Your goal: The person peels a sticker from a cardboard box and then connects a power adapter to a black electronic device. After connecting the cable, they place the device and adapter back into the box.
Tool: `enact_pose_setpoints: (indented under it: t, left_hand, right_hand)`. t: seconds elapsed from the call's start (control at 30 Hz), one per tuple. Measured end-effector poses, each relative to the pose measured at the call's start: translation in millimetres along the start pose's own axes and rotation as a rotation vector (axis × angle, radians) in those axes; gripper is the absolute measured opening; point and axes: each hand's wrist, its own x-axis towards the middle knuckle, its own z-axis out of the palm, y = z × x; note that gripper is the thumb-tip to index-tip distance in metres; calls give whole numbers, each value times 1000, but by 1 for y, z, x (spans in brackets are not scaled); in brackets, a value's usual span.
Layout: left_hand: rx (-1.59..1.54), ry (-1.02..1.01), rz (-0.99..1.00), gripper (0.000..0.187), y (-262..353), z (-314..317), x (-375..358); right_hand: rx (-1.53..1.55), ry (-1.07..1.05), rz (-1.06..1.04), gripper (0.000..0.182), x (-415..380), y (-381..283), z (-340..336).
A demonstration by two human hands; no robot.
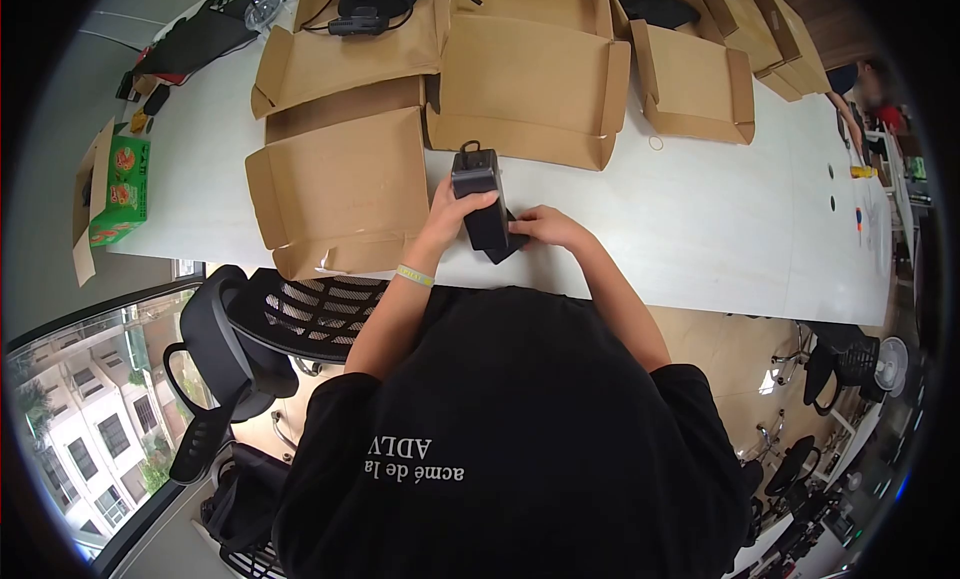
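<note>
Currently left hand (452,211) is wrapped around the side of a dark grey box-shaped device (483,201) with a small loop on its top end, held tilted at frame centre just above the white table (700,219); right hand (545,225) is closed on the device's lower end at its 4 o'clock. Open flat cardboard box (340,189) lies at 9 o'clock of the device, a second open carton (530,79) at 12 o'clock, both close. Green snack carton (120,189) sits well apart at 9 o'clock, black mesh chair (250,339) at 7 o'clock.
</note>
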Motion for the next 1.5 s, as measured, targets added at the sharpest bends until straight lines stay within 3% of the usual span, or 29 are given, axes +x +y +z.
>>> enact_pose_setpoints:
  t: [0.17, 0.23, 0.27, 0.33, 0.37, 0.47, 0.57, 0.67, 0.8, 0.87, 0.93, 1.03, 1.1, 1.23, 1.3, 1.5]
  left_hand:
    - [91, 128, 49, 51, 0, -1, 4]
    - [128, 187, 89, 50, 0, 2, 4]
    - [124, 212, 92, 50, 1, 2, 4]
    - [120, 238, 96, 50, 3, 5, 3]
    - [190, 267, 132, 50, 4, 8, 3]
    - [351, 321, 184, 53, 3, 14, 4]
    - [471, 372, 243, 57, -2, 24, 4]
    - [735, 453, 257, 60, 4, 38, 2]
    - [842, 439, 209, 71, 2, 48, -1]
    - [1061, 388, 426, 76, -12, 41, -1]
    - [1066, 317, 487, 77, -21, 34, 2]
    - [958, 253, 390, 73, -30, 28, 4]
    - [941, 175, 204, 72, -31, 23, 4]
    - [986, 178, 250, 77, -32, 23, 6]
    - [1071, 198, 251, 82, -30, 25, 8]
    - [1011, 143, 275, 85, -40, 27, 14]
  right_hand:
    - [-69, 97, 13, 59, -10, -7, 4]
    - [-148, 321, 26, 59, -17, -14, 7]
    - [-148, 320, 27, 59, -16, -11, 8]
    - [-371, 577, -134, 53, -14, -8, 8]
    - [-373, 576, -135, 53, -12, -7, 7]
    - [-8, 684, -378, 30, -17, -29, 0]
    - [187, 677, -581, 23, -27, -65, -7]
    - [129, 637, -677, 22, -36, -95, -11]
    - [31, 628, -690, 20, -33, -105, -11]
    - [254, 631, -769, 19, -15, -92, -10]
    - [382, 600, -758, 19, -6, -84, -10]
    - [371, 581, -737, 19, -3, -77, -9]
    - [489, 535, -650, 19, -7, -75, -7]
    - [513, 561, -653, 20, -6, -72, -9]
    - [592, 550, -531, 21, 0, -68, -15]
    - [803, 493, -419, 17, 27, -48, -33]
